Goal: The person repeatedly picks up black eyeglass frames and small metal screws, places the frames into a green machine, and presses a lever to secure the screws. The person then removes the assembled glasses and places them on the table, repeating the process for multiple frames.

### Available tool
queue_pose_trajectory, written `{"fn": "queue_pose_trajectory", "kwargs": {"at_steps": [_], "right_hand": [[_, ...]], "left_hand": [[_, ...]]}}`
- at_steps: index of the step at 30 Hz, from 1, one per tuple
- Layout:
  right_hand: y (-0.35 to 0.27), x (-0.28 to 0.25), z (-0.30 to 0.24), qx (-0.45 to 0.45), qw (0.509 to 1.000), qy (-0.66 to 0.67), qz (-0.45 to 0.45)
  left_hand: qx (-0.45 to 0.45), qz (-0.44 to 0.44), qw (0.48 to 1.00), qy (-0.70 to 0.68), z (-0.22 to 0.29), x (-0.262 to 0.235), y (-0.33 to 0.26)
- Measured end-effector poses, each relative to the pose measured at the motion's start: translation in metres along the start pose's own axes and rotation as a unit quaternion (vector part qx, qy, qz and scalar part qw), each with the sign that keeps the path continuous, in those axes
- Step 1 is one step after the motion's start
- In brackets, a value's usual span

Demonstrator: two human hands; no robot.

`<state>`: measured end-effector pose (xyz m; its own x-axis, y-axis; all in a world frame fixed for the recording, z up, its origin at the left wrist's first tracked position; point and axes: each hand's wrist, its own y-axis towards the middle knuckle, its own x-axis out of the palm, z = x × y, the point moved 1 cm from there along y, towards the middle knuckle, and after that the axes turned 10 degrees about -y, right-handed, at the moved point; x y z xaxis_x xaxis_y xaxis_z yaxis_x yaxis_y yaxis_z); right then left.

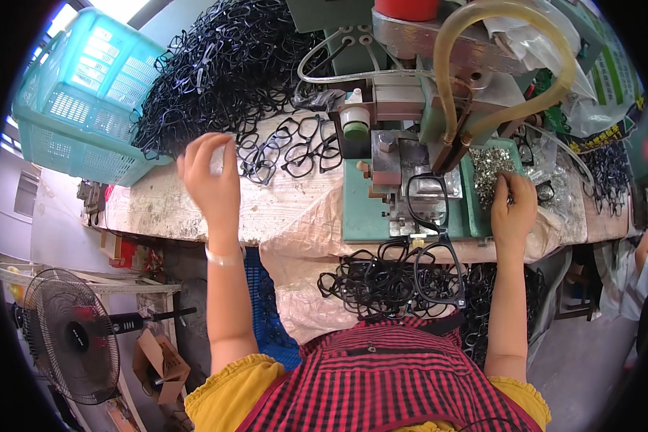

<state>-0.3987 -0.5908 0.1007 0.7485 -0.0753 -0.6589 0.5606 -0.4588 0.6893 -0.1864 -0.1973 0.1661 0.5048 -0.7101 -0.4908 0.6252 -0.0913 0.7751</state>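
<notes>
Now we are reaching our left hand [210,175], fingers loosely apart, toward the black frames [289,147] on the bench [165,205]. Our right hand [513,207] is pinching tiny metal bits [488,167] beside the machine [403,144].

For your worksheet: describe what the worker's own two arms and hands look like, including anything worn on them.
Both forearms are bare, with no gloves on the left hand or right hand. A thin pale band circles the left wrist. Short, gathered yellow sleeves end above the elbows, under a red-and-black checked apron.
</notes>
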Motion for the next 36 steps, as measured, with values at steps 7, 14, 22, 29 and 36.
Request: {"fn": "queue_pose_trajectory", "kwargs": {"at_steps": [7,14,22,29,36], "right_hand": [[-0.013,-0.009,0.010,0.106,0.989,0.099,-0.007],[-0.055,-0.046,0.045,0.234,0.953,0.194,0.003],[0.028,-0.033,-0.067,0.072,0.925,0.362,-0.087],[0.022,-0.012,-0.093,0.177,0.830,0.521,-0.091],[0.025,-0.027,-0.111,0.228,0.747,0.610,-0.131]], "left_hand": [[-0.303,-0.231,0.916,0.125,-0.142,0.106,-0.025],[-0.301,-0.015,0.864,-0.402,-0.059,0.050,-0.066],[-0.268,-0.043,0.797,-0.539,0.023,0.064,-0.040],[-0.345,-0.007,0.736,-0.582,0.044,0.081,-0.093],[0.051,-0.036,0.734,-0.676,0.146,0.016,-0.006]]}}
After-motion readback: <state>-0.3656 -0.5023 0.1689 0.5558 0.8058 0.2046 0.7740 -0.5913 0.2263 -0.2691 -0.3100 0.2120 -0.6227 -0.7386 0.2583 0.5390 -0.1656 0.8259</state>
